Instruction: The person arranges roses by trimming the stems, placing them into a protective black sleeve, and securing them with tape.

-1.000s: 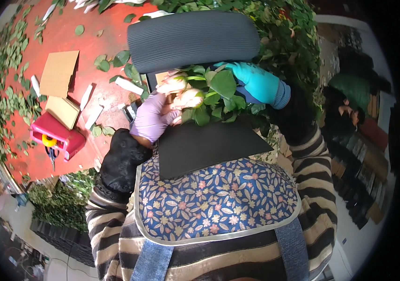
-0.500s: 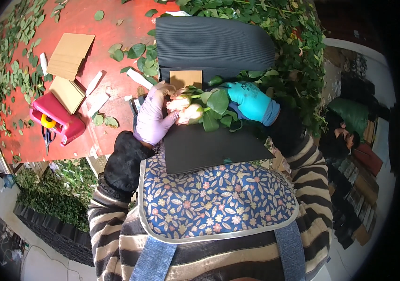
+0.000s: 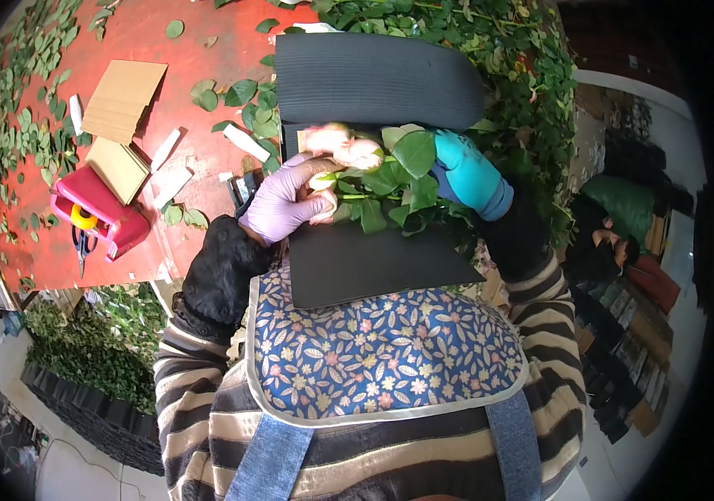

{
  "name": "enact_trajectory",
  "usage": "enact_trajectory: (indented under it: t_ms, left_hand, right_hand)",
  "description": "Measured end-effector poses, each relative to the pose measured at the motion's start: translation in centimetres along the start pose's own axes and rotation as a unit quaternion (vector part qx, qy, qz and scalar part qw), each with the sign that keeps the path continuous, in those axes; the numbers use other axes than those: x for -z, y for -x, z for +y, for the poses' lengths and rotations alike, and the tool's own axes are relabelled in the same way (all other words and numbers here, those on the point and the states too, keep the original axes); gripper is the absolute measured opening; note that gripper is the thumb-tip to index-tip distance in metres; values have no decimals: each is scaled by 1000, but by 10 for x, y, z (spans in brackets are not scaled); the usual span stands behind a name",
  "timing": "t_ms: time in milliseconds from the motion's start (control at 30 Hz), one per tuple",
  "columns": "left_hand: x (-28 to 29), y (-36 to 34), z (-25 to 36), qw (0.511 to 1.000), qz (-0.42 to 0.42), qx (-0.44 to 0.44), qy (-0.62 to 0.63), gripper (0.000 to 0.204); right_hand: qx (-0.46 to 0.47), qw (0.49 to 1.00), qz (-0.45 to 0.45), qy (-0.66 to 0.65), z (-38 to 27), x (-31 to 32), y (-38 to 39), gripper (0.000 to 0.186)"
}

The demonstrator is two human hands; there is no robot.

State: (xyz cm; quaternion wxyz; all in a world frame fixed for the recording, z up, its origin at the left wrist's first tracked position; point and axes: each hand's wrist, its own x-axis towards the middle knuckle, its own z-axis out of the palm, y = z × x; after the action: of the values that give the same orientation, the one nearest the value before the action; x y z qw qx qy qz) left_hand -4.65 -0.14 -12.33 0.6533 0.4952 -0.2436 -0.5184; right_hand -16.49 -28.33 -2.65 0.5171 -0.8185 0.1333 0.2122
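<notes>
Several pale pink roses [image 3: 358, 154] with green leaves [image 3: 415, 155] lie sideways above the black sheets, their heads pointing left. My right hand [image 3: 472, 177], in a teal glove, is closed around the rose stems at the right; its fingertips are partly hidden by leaves. In a lilac glove, my left hand [image 3: 283, 200] has its fingers curled round the lower rose heads [image 3: 323, 205]. Beneath them is a smooth black sheet [image 3: 382, 269], with a ribbed black sheet [image 3: 382, 79] beyond. The upper rose heads are blurred.
On the red table [image 3: 206, 67] at left are cardboard pieces [image 3: 125, 98], white strips [image 3: 165, 150], a pink tape dispenser [image 3: 127, 232] and scissors [image 3: 83, 250]. Leafy cuttings [image 3: 532, 100] pile up at right. A person [image 3: 603, 246] is at far right.
The rose heads have spread apart, some shifting up over the small brown card. My left fingers have closed round the lower heads. My right hand has moved slightly right with the stems.
</notes>
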Motion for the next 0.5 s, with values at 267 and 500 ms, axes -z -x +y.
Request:
enact_trajectory:
  t_ms: [267, 500]
  left_hand:
    - [2, 4, 22, 942, 32, -108, -315, 44]
    - [6, 11, 49, 927, 46, -184, -323, 41]
  right_hand:
    - [25, 853, -30, 520, -19, -21, -5, 26]
    - [99, 861, -40, 496, -11, -17, -5, 24]
